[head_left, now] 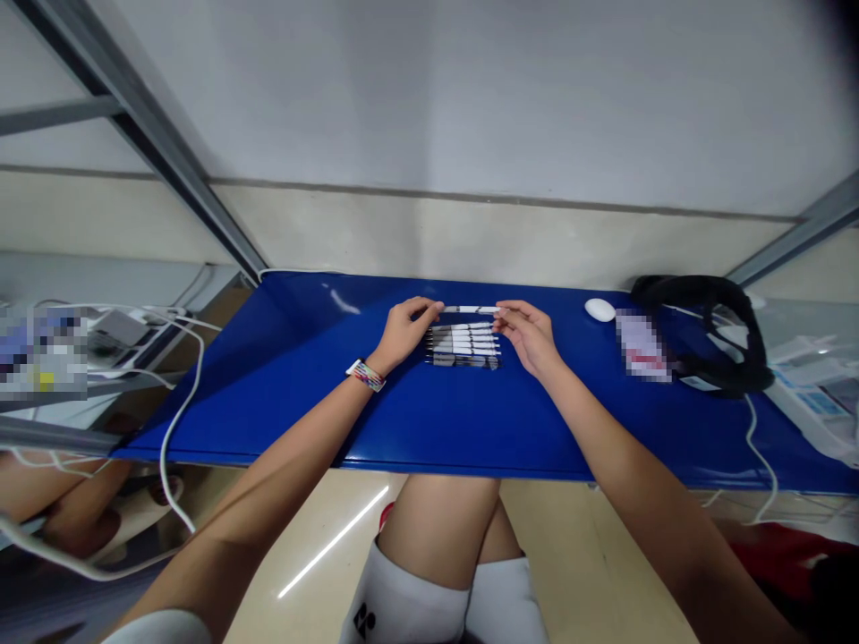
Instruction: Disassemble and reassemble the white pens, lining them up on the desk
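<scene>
A white pen with dark bands [470, 309] lies crosswise between my two hands. My left hand [407, 326] pinches its left end between thumb and fingers. At the pen's right end, my right hand [528, 333] closes its fingertips round it. Just below, several white and dark pens [463, 338] lie side by side in a row on the blue tabletop [456, 420]. Nearest me in that row is a dark, see-through-looking pen [463, 361]. A colourful woven watch band [368, 374] circles my left wrist.
To the right are a white oval object [599, 309], a blurred-out pink packet or card [642, 347] and a black headband-like device [744, 358] with a white cable [752, 438]. Metal frame posts [167, 134] rise at the sides. Another white cable [181, 420] hangs left.
</scene>
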`<action>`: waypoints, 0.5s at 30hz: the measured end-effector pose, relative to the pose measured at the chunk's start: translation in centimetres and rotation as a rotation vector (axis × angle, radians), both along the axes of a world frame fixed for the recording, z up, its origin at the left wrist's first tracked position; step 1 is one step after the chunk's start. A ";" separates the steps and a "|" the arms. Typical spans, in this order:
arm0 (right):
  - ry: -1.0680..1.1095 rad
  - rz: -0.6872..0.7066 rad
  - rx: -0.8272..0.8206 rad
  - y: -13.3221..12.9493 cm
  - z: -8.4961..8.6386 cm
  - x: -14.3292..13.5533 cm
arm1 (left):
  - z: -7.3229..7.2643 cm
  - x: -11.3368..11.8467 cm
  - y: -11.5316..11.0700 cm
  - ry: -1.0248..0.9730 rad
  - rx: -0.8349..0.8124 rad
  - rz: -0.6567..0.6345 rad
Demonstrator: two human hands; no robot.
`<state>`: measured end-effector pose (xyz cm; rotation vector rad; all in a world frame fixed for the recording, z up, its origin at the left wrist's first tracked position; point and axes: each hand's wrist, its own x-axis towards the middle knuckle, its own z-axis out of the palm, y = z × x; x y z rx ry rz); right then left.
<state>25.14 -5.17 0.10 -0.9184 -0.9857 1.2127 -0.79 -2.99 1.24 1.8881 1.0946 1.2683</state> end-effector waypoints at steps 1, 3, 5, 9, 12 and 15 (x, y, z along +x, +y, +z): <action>-0.006 -0.003 -0.001 0.0 0.0 0.0 | 0.0 0.0 0.0 -0.008 -0.010 -0.003; -0.020 -0.009 -0.006 0.1 -0.1 0.0 | 0.0 0.1 -0.1 -0.031 -0.006 -0.012; -0.020 -0.013 -0.009 0.1 -0.1 0.0 | 0.0 0.1 -0.1 -0.037 0.028 -0.017; -0.010 -0.009 -0.005 0.0 0.1 -0.1 | -0.2 0.1 0.1 -0.033 0.037 -0.019; -0.020 -0.003 -0.009 0.0 0.2 -0.1 | -0.3 0.0 0.2 -0.041 -0.007 -0.011; -0.001 -0.001 -0.008 0.0 0.2 -0.2 | -0.2 0.0 0.1 -0.064 -0.020 -0.017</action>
